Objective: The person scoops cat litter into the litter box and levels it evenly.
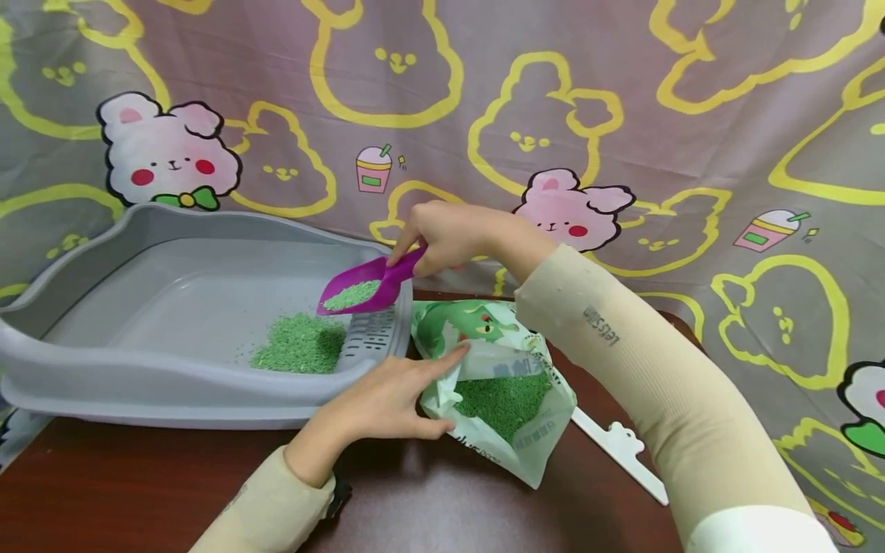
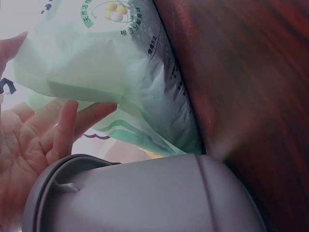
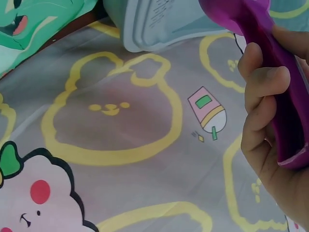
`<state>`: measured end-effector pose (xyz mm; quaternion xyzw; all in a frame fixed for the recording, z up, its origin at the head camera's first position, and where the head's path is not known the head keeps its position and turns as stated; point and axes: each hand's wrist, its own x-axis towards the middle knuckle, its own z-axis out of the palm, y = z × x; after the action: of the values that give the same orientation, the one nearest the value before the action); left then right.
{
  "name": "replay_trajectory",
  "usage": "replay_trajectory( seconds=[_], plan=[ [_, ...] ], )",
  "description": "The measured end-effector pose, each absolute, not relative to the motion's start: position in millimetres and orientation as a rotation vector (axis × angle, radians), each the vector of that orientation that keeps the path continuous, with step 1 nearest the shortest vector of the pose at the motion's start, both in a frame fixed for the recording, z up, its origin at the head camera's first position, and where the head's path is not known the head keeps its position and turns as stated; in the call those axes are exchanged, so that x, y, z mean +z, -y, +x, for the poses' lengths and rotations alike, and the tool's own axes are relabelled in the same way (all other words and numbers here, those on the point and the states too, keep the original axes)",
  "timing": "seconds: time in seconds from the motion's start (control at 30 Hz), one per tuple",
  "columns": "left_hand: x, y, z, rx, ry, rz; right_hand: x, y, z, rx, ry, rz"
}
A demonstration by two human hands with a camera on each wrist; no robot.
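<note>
My right hand point(image 1: 449, 236) grips the handle of a purple scoop point(image 1: 397, 278), its fingers curled round it in the right wrist view. Green pellets point(image 1: 353, 295) lie in the scoop, which hovers over the right end of a grey litter box point(image 1: 187, 269). Inside the box a heap of green pellets point(image 1: 300, 344) sits beside the slotted step. My left hand point(image 1: 383, 399) spreads its thumb and fingers against the mouth of a pale green litter bag point(image 1: 477, 455). Green pellets point(image 1: 505, 403) show within the bag. In the left wrist view the fingers point(image 2: 63, 128) lie along the bag's side.
A white clip-like bar point(image 1: 625, 453) lies right of the bag on the dark brown table point(image 1: 442, 511). Behind everything hangs a patterned cloth point(image 1: 429, 100), close to the box's back rim.
</note>
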<state>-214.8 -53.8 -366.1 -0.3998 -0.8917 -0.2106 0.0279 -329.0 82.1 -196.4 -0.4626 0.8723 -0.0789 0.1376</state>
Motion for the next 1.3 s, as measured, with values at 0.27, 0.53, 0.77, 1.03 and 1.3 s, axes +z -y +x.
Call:
replay_trajectory(
  seconds=[0.27, 0.53, 0.77, 1.03, 1.3],
  plan=[
    [-367.3, 54.9, -215.2, -0.627, 2.756, -1.215, -192.2, -69.4, -324.2, -0.113, -2.542, -1.319],
    [-368.3, 54.0, -215.0, -0.621, 2.753, -1.215, -192.4, -67.2, -321.0, -0.079, -2.556, -1.247],
    [-367.7, 53.4, -214.9, -0.635, 2.746, -1.235, -190.8, -70.4, -322.2, -0.099, -2.546, -1.275],
    [-367.2, 53.2, -214.6, -0.637, 2.741, -1.238, -183.1, -67.9, -318.8, -0.11, -2.522, -1.255],
    [-365.5, 53.1, -214.7, -0.645, 2.754, -1.231, -174.1, -62.0, -310.7, -0.046, -2.511, -1.176]
  ],
)
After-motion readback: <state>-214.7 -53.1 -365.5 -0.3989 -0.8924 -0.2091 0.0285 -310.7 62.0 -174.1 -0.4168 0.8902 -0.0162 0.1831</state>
